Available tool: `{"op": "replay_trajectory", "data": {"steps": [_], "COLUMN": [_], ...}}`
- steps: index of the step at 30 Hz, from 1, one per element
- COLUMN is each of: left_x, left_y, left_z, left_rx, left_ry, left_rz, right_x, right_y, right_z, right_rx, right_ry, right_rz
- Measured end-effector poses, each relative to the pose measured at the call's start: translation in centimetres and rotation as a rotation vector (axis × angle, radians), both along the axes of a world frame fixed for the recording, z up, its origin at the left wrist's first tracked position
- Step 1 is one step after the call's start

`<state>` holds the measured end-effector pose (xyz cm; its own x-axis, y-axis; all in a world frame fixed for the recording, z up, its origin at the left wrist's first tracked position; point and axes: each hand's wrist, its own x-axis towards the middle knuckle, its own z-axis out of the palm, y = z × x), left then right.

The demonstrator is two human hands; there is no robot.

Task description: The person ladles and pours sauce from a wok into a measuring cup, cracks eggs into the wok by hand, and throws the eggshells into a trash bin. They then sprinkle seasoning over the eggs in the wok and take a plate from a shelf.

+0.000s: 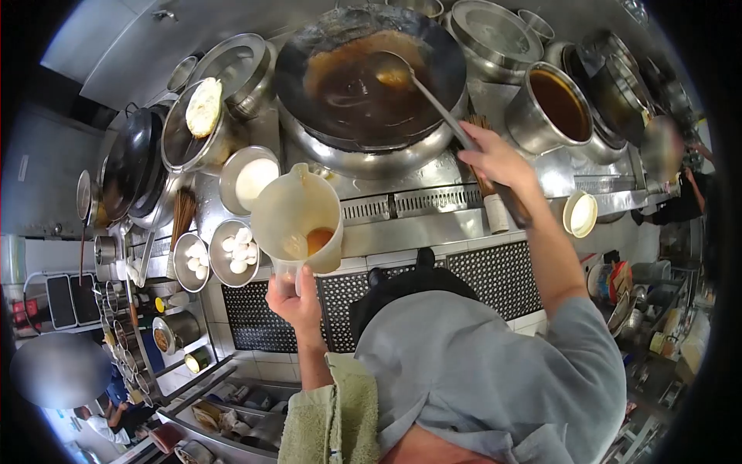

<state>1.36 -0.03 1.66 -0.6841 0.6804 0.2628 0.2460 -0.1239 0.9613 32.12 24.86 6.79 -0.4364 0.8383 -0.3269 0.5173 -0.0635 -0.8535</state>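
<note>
My left hand (297,303) grips the handle of a translucent plastic measuring jug (290,216), tilted so that a little brown liquid shows inside it. The jug is in front of the stove, just below the wok. My right hand (498,158) is closed round the long handle of a ladle (444,116), whose bowl rests in the dark brown sauce (348,89) in a large wok (309,131). To the right of the wok stands a steel pot of brown liquid (558,107).
Left of the jug are a bowl of white powder (253,176), bowls of eggs (236,251) and a pot with a fried egg (203,110) above it. A bamboo brush (182,213) stands nearby. A small tub (580,214) sits right. Other people work at both far sides.
</note>
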Motion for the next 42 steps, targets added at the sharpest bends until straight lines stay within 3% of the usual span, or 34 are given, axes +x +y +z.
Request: {"op": "replay_trajectory", "data": {"steps": [4,8,11,15,18,21,26,29,32,37,38,40,42], "left_x": [-1.7,-1.9,-2.3,-2.5,-2.5,-1.6,-2.5,-2.7,-3.0,-3.1,-3.3,-3.1,-3.5], "left_y": [0.3,0.3,0.6,0.9,1.8,2.3,2.2,2.5,4.2,6.8,7.2,8.3,9.1], "left_z": [-1.9,-1.1,-1.4,-0.7,-0.7,0.5,-0.3,-0.1,0.7,1.8,1.8,2.9,3.3], "left_rx": [-0.018,-0.085,-0.075,-0.132,-0.018,-0.045,-0.044,-0.096,-0.115,-0.069,-0.054,-0.014,-0.076], "left_ry": [0.150,0.024,0.069,0.015,0.095,0.019,0.112,0.122,0.216,0.155,0.132,0.127,0.140], "left_rz": [-0.014,0.005,-0.029,-0.035,0.032,-0.002,-0.016,0.000,-0.023,-0.039,-0.043,-0.040,-0.057], "right_x": [-1.6,0.9,-1.4,1.6,0.0,-2.6,1.6,1.1,-0.1,-2.3,-2.2,-1.5,-1.0], "right_y": [-1.1,-1.5,-1.1,-0.7,0.3,0.1,-0.3,1.4,1.9,-1.0,-0.9,-0.7,-0.9], "right_z": [-0.9,-0.4,-1.5,-0.4,-1.0,-1.8,0.3,-0.9,-2.6,-1.7,-1.6,-1.2,0.1], "right_rx": [-0.067,-0.223,0.006,-0.190,0.011,-0.013,-0.206,0.005,-0.017,-0.596,-0.592,-1.093,-1.200], "right_ry": [0.127,0.247,0.066,0.173,0.000,0.091,0.187,0.122,0.183,0.719,0.722,1.194,1.277], "right_rz": [-0.024,-0.008,-0.051,0.019,-0.039,-0.024,0.061,-0.027,-0.004,-0.143,-0.136,-0.287,-0.303]}}
